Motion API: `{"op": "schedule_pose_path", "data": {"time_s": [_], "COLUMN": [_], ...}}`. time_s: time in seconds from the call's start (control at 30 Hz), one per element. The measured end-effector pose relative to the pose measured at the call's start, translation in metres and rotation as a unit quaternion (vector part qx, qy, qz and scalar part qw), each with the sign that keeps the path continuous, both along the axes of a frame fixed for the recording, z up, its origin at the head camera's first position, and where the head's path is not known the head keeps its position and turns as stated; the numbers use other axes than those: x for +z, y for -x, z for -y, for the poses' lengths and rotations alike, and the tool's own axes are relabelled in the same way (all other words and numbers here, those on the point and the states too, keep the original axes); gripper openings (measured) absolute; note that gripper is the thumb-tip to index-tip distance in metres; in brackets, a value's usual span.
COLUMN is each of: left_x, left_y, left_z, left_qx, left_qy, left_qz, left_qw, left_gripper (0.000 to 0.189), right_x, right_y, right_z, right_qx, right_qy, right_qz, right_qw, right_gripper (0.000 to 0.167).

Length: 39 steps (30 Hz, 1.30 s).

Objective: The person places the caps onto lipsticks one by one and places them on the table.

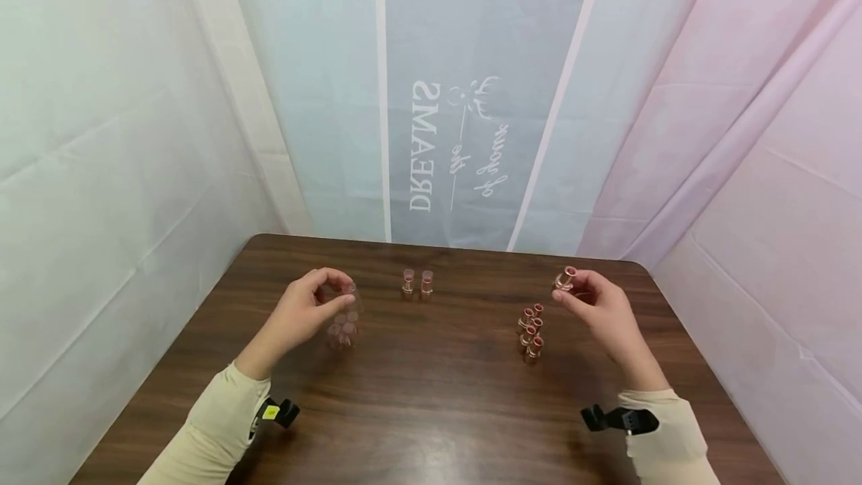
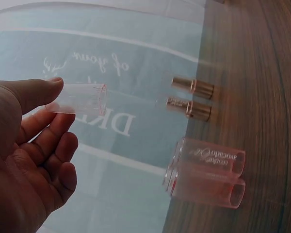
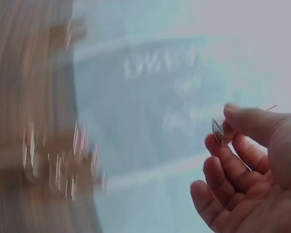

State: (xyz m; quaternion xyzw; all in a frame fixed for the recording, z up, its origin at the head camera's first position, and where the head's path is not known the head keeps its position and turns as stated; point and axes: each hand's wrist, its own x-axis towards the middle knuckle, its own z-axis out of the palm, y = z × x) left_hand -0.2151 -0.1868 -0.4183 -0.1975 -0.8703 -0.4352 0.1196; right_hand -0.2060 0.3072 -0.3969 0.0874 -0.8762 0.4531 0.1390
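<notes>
Between the thumb and fingers of my left hand is a clear, pinkish plastic cap, its open end pointing away from the palm in the left wrist view. Just below that hand, a cluster of similar clear caps stands on the table; printed lettering shows on one. My right hand pinches a gold lipstick tube with a reddish top, tilted above the table. Several more gold tubes stand grouped to its left. The right wrist view is blurred.
Two gold tubes with clear tops, a left one and a right one, stand near the back edge of the brown wooden table. Behind it hangs a blue curtain with lettering, and pale cloth encloses the sides.
</notes>
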Motion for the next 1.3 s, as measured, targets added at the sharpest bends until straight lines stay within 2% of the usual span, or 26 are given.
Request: {"op": "schedule_pose_path", "data": {"time_s": [0.13,0.27,0.43,0.53,0.7,0.87,0.93,1.07,1.17,1.3], "left_x": [-0.001,-0.002,-0.006,-0.008,-0.008,-0.006,-0.002,0.013,0.029,0.05], "left_y": [-0.001,-0.002,-0.004,-0.005,-0.006,-0.009,-0.01,-0.006,-0.003,-0.003], "left_z": [-0.004,-0.008,-0.012,-0.015,-0.022,-0.029,-0.033,-0.045,-0.057,-0.074], "left_qx": [0.0,-0.008,-0.017,-0.019,-0.03,-0.057,-0.06,-0.06,-0.078,-0.11], "left_qy": [0.001,0.004,0.009,0.013,-0.001,-0.037,-0.032,0.012,0.021,0.013], "left_qz": [0.007,0.015,0.025,0.032,0.047,0.075,0.072,0.014,-0.023,-0.049], "left_qw": [1.0,0.9998,0.9995,0.9992,0.9985,0.9949,0.9951,0.998,0.9964,0.9927], "left_gripper": [0.021,0.021,0.021,0.02,0.02,0.022,0.021,0.02,0.02,0.022], "right_x": [0.015,0.016,-0.001,-0.014,-0.031,-0.04,-0.041,-0.043,-0.044,-0.046], "right_y": [-0.01,-0.015,-0.016,-0.017,-0.018,-0.017,-0.017,-0.016,-0.015,-0.015], "right_z": [0.045,0.09,0.131,0.148,0.16,0.165,0.166,0.168,0.169,0.17], "right_qx": [0.03,0.056,0.098,0.109,0.106,0.107,0.106,0.106,0.111,0.116], "right_qy": [0.068,0.092,0.077,0.063,0.038,0.031,0.027,0.026,0.027,0.022], "right_qz": [-0.012,-0.011,-0.007,0.0,0.015,0.024,0.022,0.017,0.012,0.014], "right_qw": [0.9971,0.9941,0.9922,0.992,0.9935,0.9935,0.9937,0.9939,0.9933,0.993], "right_gripper": [0.026,0.025,0.024,0.023,0.023,0.022,0.021,0.02,0.019,0.019]}}
